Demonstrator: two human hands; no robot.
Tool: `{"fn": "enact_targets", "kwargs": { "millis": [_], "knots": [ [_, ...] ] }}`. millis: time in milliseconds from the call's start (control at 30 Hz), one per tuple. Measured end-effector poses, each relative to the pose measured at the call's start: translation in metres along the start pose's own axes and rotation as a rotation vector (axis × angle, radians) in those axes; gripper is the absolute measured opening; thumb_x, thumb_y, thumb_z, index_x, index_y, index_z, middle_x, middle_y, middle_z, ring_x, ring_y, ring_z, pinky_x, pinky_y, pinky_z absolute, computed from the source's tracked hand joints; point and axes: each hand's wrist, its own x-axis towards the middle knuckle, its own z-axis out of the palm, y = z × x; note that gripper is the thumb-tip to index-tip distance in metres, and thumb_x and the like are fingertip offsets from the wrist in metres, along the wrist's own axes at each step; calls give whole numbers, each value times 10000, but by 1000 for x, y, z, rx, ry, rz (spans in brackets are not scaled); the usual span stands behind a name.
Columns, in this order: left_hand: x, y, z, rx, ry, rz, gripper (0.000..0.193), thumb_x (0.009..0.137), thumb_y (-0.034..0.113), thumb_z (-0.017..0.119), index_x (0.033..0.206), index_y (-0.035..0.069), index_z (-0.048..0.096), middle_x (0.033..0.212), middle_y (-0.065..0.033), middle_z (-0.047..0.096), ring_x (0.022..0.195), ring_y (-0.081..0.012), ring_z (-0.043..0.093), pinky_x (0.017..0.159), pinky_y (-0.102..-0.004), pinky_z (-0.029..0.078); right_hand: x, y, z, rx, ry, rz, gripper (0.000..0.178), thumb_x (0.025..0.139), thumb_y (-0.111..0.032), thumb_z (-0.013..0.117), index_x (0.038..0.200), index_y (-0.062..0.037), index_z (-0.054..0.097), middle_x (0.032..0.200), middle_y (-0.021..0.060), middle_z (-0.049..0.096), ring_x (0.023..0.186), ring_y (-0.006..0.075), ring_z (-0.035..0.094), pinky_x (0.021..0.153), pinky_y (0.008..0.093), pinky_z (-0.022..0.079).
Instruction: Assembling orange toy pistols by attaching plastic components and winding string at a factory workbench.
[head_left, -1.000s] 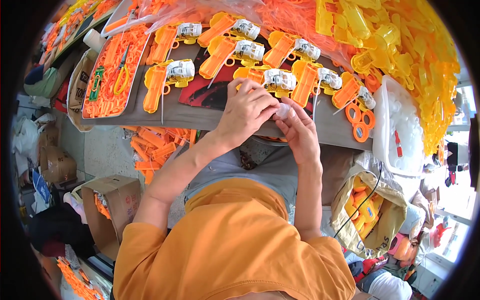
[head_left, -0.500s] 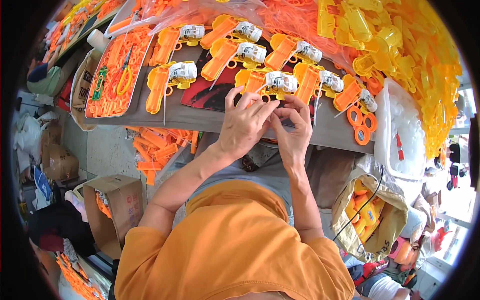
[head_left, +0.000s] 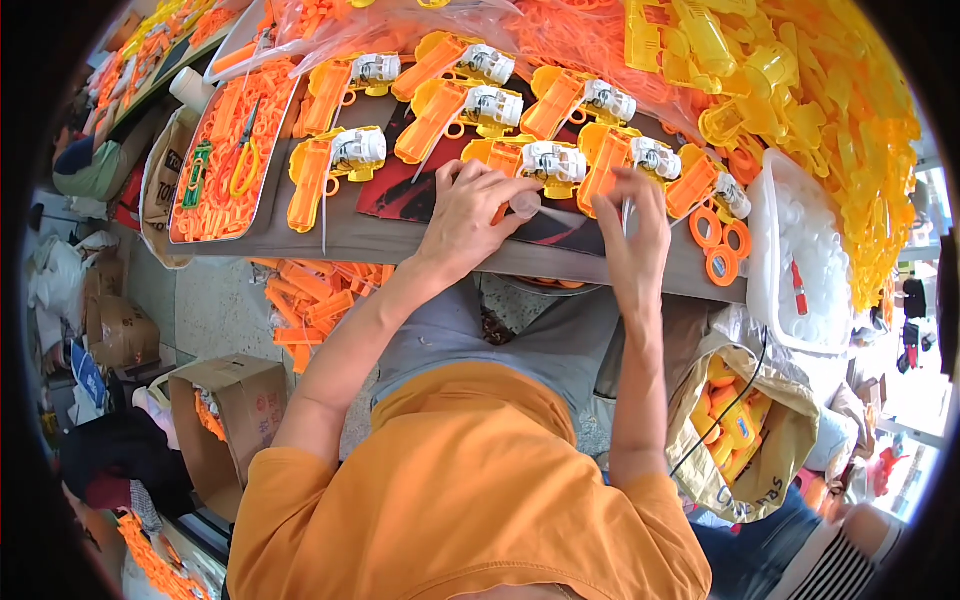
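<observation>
Between the thumb and fingers of my left hand (head_left: 465,218) is a small round clear plastic piece (head_left: 525,204). That hand is closed, beside the orange grip of a toy gun half (head_left: 555,163) with a white mechanism. My right hand (head_left: 640,225) is raised in front of another toy gun half (head_left: 603,165); its fingers are smeared by motion, so what they hold cannot be made out. Several more yellow and orange toy gun halves (head_left: 337,165) lie in rows on the table, thin pale strips hanging from some.
At the left, a tray (head_left: 262,205) holds small orange parts, scissors (head_left: 246,170) and a green tool (head_left: 197,175). On the right are orange rings (head_left: 721,267), a white tub (head_left: 765,215) of clear pieces and piled yellow shells (head_left: 840,150). A sack (head_left: 690,410) and a carton (head_left: 235,400) stand below.
My hands, close together before, have moved apart. The right one has gone right and up toward a toy gun half; the left now shows a clear piece in its fingers.
</observation>
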Motion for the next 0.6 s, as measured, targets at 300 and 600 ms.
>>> {"fn": "enact_targets", "kwargs": {
  "millis": [300,600],
  "knots": [
    [-10,1,-15,-257,-62,-106,347,793,77,688,1135,135,669,1068,-2,676,1024,-186,556,986,-371,290,70,6,27,-364,-558,-138,408,824,-294,691,1145,-46,646,1117,143,661,1075,296,570,1024,417,312],
    [-11,-6,-45,-691,-182,-294,291,862,109,700,1145,49,678,1089,-46,700,989,-142,649,941,-320,449,74,1,46,-253,-597,-64,382,720,-234,736,1033,-16,699,982,154,692,983,323,594,892,410,451]
  ]
}}
